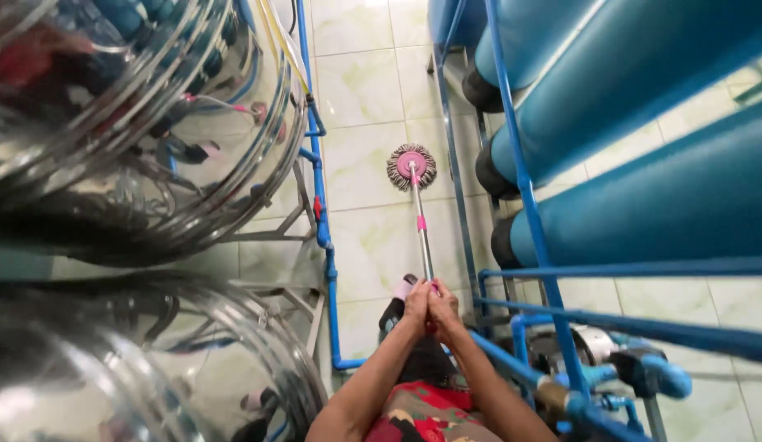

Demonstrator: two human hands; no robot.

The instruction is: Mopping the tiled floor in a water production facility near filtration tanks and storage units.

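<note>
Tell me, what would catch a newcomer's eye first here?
Probably the shiny steel tanks bulging in on the left and the big blue cylinders stacked on the right. Between them, both hands, left and right, grip a mop resting on the pale tiled floor.

Water-treatment plant room, steel tanks [135,123], blue filter cylinders [643,188], blue pipework [320,196], tiled floor [365,90]

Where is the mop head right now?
In the head view, the mop head rests on the pale tiled floor ahead of both hands, in the aisle between the shiny steel tanks on the left and blue cylinders on the right.
</note>
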